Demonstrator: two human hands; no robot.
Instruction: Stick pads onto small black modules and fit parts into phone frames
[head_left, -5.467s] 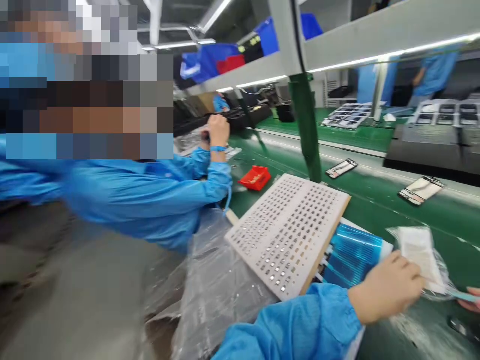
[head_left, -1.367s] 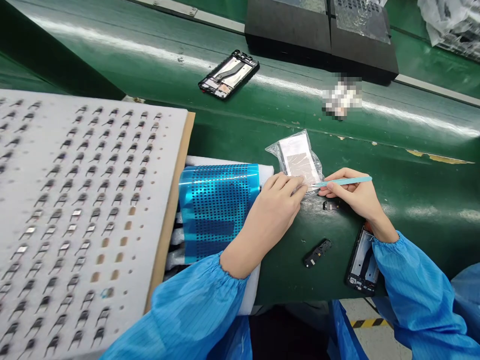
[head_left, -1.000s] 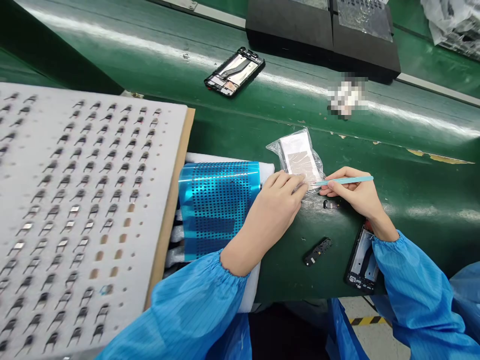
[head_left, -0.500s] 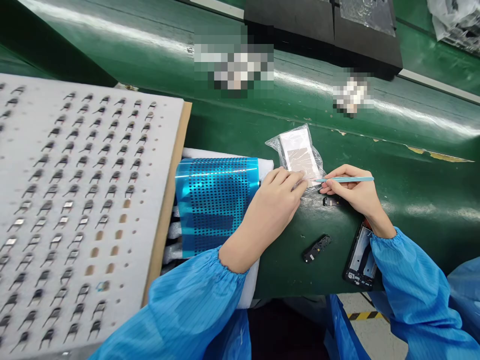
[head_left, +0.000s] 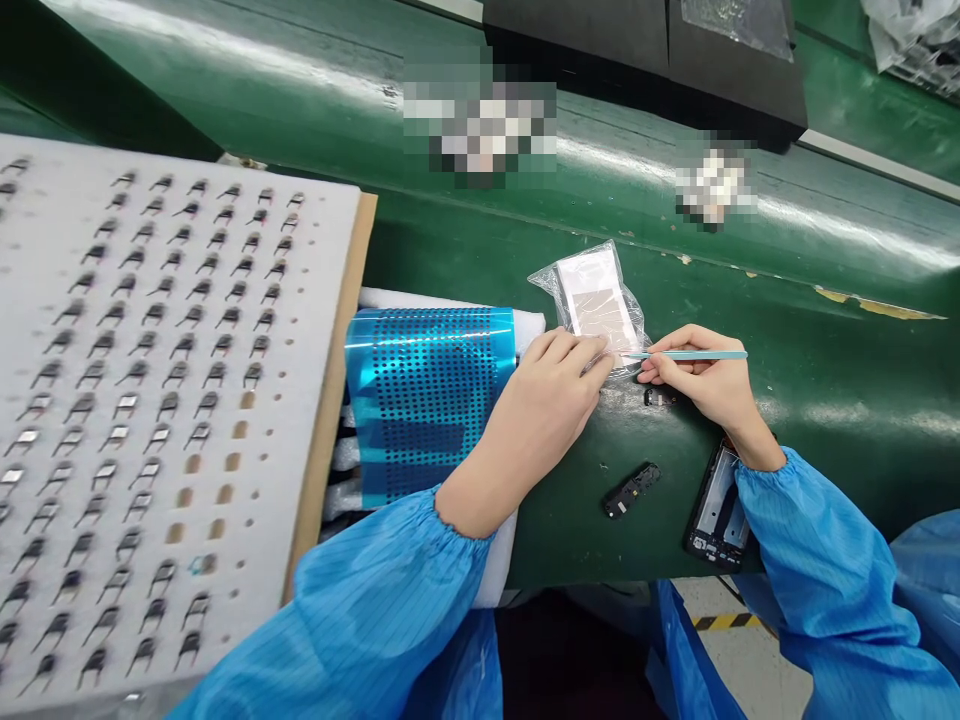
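Observation:
In the head view, my right hand pinches light-blue tweezers, their tips pointing left. The tips lie at the lower end of a white card with a tan patch on a clear plastic bag. My left hand bends its fingers down over the near left edge of that bag; its fingertips are partly hidden. A small black part lies just below my right hand. Closer to me are a long black phone module and an open phone frame, partly under my right sleeve.
At left, a white foam board carries rows of small dark clip-like parts. A dotted blue film lies over a white foam tray beside my left forearm. Black boxes stand at the back of the green bench. Two blurred patches lie behind the bag.
The whole view has shifted slightly. My hands stay at the bag, and the tweezers keep nearly the same place and angle.

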